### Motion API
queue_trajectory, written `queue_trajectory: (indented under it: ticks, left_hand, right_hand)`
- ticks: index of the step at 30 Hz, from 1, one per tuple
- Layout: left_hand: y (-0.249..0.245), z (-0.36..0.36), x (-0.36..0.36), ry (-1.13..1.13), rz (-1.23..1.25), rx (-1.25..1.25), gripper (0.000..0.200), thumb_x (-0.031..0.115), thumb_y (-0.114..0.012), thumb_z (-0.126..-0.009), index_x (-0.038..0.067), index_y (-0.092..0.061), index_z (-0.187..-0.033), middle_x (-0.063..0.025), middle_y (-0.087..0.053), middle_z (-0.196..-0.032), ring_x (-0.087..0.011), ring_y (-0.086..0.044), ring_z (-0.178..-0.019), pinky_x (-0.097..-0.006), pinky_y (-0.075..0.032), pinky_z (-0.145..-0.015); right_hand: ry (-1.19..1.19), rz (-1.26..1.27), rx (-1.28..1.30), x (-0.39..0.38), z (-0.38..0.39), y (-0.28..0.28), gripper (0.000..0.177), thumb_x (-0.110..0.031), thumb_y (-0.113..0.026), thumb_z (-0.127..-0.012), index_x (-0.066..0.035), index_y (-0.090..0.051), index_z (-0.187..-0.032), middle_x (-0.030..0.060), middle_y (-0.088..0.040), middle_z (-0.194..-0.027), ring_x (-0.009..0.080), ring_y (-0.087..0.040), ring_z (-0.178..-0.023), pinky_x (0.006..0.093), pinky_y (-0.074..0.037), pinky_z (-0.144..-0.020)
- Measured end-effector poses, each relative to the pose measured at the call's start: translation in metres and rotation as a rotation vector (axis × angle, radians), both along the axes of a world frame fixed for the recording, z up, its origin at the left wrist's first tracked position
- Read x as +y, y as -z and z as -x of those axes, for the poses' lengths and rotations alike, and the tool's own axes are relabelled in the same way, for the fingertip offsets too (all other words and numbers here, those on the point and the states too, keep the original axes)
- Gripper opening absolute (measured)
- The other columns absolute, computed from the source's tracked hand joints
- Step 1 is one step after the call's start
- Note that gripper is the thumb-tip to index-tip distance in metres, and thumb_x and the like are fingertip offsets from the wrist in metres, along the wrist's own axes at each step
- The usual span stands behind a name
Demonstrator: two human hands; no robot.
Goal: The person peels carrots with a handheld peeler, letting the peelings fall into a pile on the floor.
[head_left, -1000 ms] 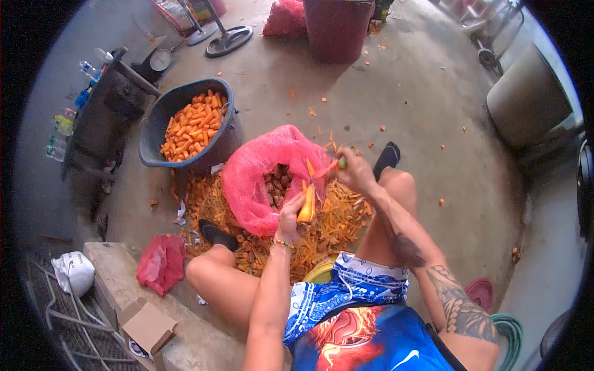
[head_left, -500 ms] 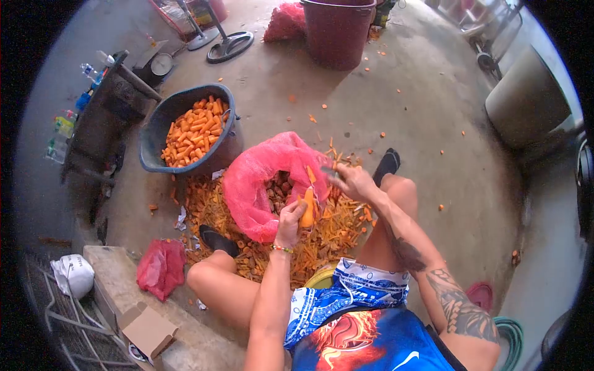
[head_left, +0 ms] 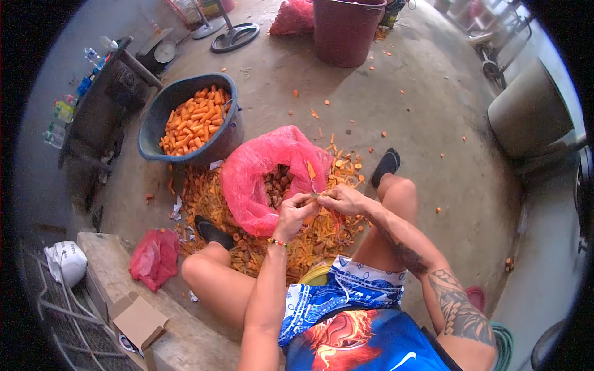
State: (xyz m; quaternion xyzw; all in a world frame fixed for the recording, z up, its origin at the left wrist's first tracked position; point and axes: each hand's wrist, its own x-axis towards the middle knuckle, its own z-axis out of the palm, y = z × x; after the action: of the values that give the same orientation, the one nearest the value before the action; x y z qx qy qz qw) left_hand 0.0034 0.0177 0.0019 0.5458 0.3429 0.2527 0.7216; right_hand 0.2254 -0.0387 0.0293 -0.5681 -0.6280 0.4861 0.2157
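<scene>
My left hand (head_left: 296, 213) is closed on a carrot, mostly hidden behind the fingers. My right hand (head_left: 344, 200) meets it fingertip to fingertip, closed on a small metal blade (head_left: 314, 195); its handle is hidden. Both hands are over the near right rim of a pink mesh sack (head_left: 247, 157). Unpeeled carrots (head_left: 278, 185) show through the sack's rolled-down opening. A strip of orange peel (head_left: 311, 169) clings to the mesh beside my hands. Around the sack, the floor carries a thick heap of carrot peelings (head_left: 260, 256).
A dark blue tub (head_left: 150, 133) full of peeled carrots stands beyond the sack to the left. At the back are a maroon bin (head_left: 346, 37) and a red sack (head_left: 292, 17). Left, a concrete ledge (head_left: 204, 321) bears a cardboard box (head_left: 141, 321); a crumpled red bag (head_left: 153, 260) lies beside it.
My right hand has come in left and down to meet my left hand. The carrot, plainly visible before in my left hand, is now mostly covered. The view has shifted slightly.
</scene>
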Motion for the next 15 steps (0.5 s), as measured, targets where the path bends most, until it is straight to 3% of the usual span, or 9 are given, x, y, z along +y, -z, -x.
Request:
queue_trajectory:
  ticks: [1, 5, 6, 10, 15]
  left_hand:
    - [0.006, -0.002, 0.001, -0.082, 0.090, -0.033, 0.025, 0.023, -0.066, -0.100, 0.002, -0.071, -0.113, -0.0012, -0.070, -0.102, -0.0116, -0.064, -0.091, -0.0285, -0.052, -0.080]
    - [0.011, -0.008, -0.005, -0.237, 0.689, -0.448, 0.028, 0.029, -0.057, -0.105, 0.005, -0.066, -0.112, -0.0056, -0.071, -0.096, -0.0153, -0.068, -0.081, -0.0288, -0.057, -0.072]
    - [0.009, -0.010, -0.006, -0.259, 0.788, -0.433, 0.030, 0.033, -0.053, -0.106, 0.007, -0.065, -0.111, -0.0068, -0.072, -0.098, -0.0193, -0.070, -0.079, -0.0323, -0.060, -0.069]
    - [0.008, -0.017, -0.012, -0.211, 0.828, -0.462, 0.032, 0.034, -0.050, -0.107, 0.008, -0.066, -0.113, -0.0044, -0.073, -0.097, -0.0177, -0.070, -0.080, -0.0318, -0.058, -0.068]
    - [0.006, -0.021, -0.016, -0.216, 0.865, -0.481, 0.032, 0.034, -0.050, -0.107, 0.007, -0.067, -0.112, -0.0036, -0.073, -0.096, -0.0169, -0.070, -0.082, -0.0307, -0.055, -0.069]
  right_hand:
    - [0.008, 0.033, -0.035, 0.000, 0.001, -0.003, 0.057, -0.060, -0.053, -0.098, -0.010, -0.071, -0.119, 0.0166, -0.074, -0.094, 0.0334, -0.071, -0.086, 0.0448, -0.053, -0.079]
    - [0.024, -0.184, -0.333, 0.001, 0.001, 0.001, 0.065, -0.067, -0.066, -0.085, -0.012, -0.071, -0.120, 0.0184, -0.073, -0.094, 0.0398, -0.071, -0.087, 0.0495, -0.054, -0.079]
    - [0.030, -0.211, -0.370, 0.002, 0.002, -0.001, 0.068, -0.069, -0.069, -0.081, -0.013, -0.071, -0.119, 0.0189, -0.073, -0.093, 0.0407, -0.070, -0.089, 0.0503, -0.054, -0.079]
    - [0.071, -0.312, -0.434, 0.001, 0.008, -0.002, 0.072, -0.072, -0.075, -0.073, -0.013, -0.071, -0.114, 0.0196, -0.072, -0.088, 0.0404, -0.070, -0.089, 0.0511, -0.054, -0.079]
    - [0.071, -0.349, -0.418, 0.001, 0.011, 0.001, 0.069, -0.071, -0.075, -0.074, -0.012, -0.070, -0.108, 0.0194, -0.071, -0.084, 0.0405, -0.070, -0.083, 0.0509, -0.054, -0.073]
